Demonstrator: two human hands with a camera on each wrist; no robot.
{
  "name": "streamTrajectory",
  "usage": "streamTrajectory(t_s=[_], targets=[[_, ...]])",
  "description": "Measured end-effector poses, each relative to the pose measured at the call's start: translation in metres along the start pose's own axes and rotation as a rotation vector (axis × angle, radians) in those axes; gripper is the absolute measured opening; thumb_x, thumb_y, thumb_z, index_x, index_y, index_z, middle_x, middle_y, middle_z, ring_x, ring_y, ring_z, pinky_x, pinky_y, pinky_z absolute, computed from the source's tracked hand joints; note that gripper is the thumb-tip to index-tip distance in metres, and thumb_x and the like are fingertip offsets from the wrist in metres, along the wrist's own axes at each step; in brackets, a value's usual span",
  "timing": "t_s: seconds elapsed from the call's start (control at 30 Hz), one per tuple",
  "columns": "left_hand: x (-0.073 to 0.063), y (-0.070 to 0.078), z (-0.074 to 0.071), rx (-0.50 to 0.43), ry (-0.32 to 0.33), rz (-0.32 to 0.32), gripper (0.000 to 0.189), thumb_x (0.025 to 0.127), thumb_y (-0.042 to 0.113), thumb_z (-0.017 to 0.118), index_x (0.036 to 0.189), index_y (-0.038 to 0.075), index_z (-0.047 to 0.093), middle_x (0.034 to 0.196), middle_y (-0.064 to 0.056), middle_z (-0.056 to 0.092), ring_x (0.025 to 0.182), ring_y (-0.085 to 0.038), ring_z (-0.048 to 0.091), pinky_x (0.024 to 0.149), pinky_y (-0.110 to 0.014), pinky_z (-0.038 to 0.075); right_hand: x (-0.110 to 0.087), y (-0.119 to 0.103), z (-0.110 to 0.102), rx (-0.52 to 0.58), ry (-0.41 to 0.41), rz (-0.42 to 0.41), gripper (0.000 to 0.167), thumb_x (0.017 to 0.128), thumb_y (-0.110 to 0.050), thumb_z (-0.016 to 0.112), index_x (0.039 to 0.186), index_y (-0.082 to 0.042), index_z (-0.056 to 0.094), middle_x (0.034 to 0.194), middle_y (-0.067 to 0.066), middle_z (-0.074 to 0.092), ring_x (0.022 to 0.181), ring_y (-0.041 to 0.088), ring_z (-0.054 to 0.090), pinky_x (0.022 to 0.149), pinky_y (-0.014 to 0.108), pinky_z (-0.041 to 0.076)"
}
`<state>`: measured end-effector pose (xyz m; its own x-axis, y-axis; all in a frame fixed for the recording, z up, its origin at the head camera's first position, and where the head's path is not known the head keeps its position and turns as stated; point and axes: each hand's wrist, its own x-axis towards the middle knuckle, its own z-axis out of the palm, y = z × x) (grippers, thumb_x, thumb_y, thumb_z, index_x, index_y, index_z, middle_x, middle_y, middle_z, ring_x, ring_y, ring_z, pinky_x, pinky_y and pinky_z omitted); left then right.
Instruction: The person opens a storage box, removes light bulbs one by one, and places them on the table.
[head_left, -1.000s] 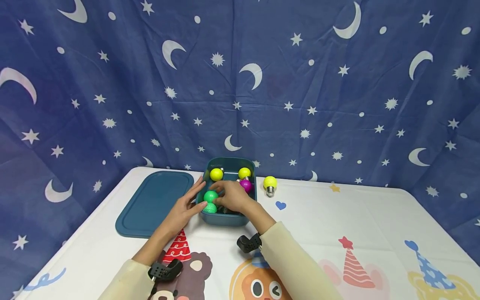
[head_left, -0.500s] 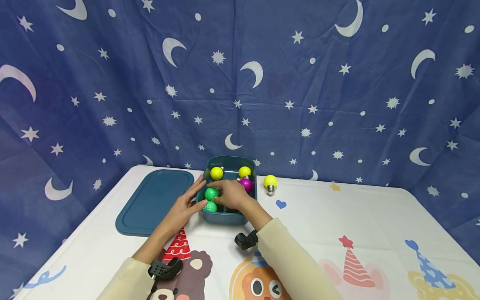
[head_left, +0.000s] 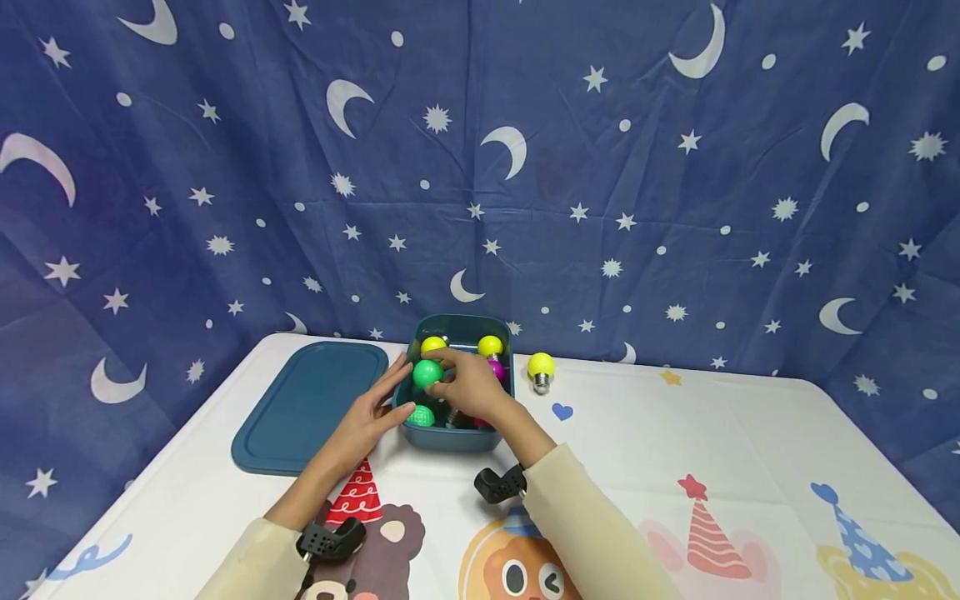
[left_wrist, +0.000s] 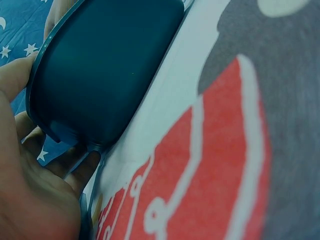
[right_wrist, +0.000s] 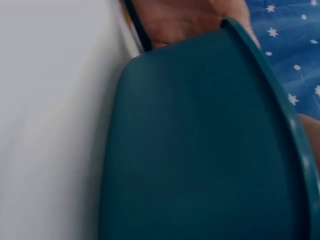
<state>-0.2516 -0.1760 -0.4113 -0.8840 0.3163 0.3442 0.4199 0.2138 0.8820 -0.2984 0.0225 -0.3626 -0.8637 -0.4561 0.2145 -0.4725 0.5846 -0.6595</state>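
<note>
A dark teal plastic box (head_left: 450,437) stands on the table with small round light bulbs inside. My left hand (head_left: 367,421) holds the box at its left side, thumb over the rim; in the left wrist view the hand's fingers (left_wrist: 62,160) lie against the outer wall. My right hand (head_left: 474,385) reaches into the box and pinches a smooth green bulb (head_left: 427,373) whose base is hidden. A textured green bulb (head_left: 422,416) lies below it. Two yellow bulbs, one (head_left: 491,346) at the back right, and a partly covered purple bulb (head_left: 497,368) lie further in.
A flat teal lid (head_left: 315,408) lies left of the box. One yellow bulb with a silver screw base (head_left: 541,367) rests on the tablecloth to the right. Red bits (head_left: 481,423) show in the box's front corner. A blue starry curtain (head_left: 480,167) hangs behind.
The smooth green bulb has been lifted and shifted slightly back and right, in my right hand. More of the box's front shows. My left hand has stayed in place.
</note>
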Motion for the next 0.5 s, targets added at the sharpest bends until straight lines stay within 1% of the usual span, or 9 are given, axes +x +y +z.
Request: streamTrajectory(t_s=[0.1, 0.23, 0.3, 0.4, 0.5], targets=[[0.001, 0.000, 0.001, 0.003, 0.000, 0.001, 0.061, 0.096, 0.018, 0.058, 0.150, 0.009, 0.031, 0.159, -0.003, 0.012, 0.143, -0.035, 0.014, 0.107, -0.060, 0.025, -0.004, 0.001, -0.006, 0.047, 0.042, -0.004, 0.049, 0.084, -0.018, 0.075, 0.131, -0.016, 0.060, 0.115, 0.009, 0.065, 0.089, 0.018, 0.066, 0.071, 0.026, 0.055], [0.001, -0.001, 0.001, 0.010, 0.002, -0.001, 0.061, 0.096, 0.018, 0.058, 0.150, 0.007, 0.031, 0.159, -0.003, 0.013, 0.142, -0.035, 0.014, 0.107, -0.059, 0.024, -0.009, 0.002, -0.017, 0.088, 0.102, -0.015, 0.051, 0.085, -0.020, 0.074, 0.133, -0.018, 0.058, 0.117, 0.010, 0.064, 0.086, 0.017, 0.065, 0.070, 0.026, 0.054], [0.001, -0.001, 0.001, 0.008, 0.005, -0.004, 0.061, 0.096, 0.018, 0.058, 0.150, 0.008, 0.032, 0.159, -0.002, 0.013, 0.143, -0.034, 0.014, 0.107, -0.058, 0.024, -0.012, 0.004, -0.023, 0.112, 0.138, -0.015, 0.050, 0.086, -0.020, 0.073, 0.133, -0.019, 0.058, 0.118, 0.011, 0.063, 0.085, 0.018, 0.065, 0.070, 0.027, 0.054], [0.000, 0.000, 0.001, 0.008, 0.009, -0.007, 0.061, 0.095, 0.018, 0.059, 0.150, 0.011, 0.033, 0.159, -0.002, 0.013, 0.143, -0.032, 0.014, 0.108, -0.056, 0.023, -0.017, 0.008, -0.033, 0.156, 0.195, 0.005, 0.049, 0.086, -0.018, 0.073, 0.133, -0.020, 0.058, 0.114, 0.010, 0.064, 0.085, 0.019, 0.065, 0.070, 0.028, 0.055], [-0.001, 0.000, 0.000, 0.001, 0.013, -0.003, 0.060, 0.095, 0.017, 0.059, 0.149, 0.013, 0.034, 0.159, -0.002, 0.014, 0.143, -0.030, 0.014, 0.109, -0.055, 0.023, -0.021, 0.011, -0.042, 0.203, 0.235, 0.034, 0.048, 0.086, -0.017, 0.072, 0.132, -0.020, 0.059, 0.109, 0.008, 0.065, 0.084, 0.019, 0.065, 0.070, 0.029, 0.055]])
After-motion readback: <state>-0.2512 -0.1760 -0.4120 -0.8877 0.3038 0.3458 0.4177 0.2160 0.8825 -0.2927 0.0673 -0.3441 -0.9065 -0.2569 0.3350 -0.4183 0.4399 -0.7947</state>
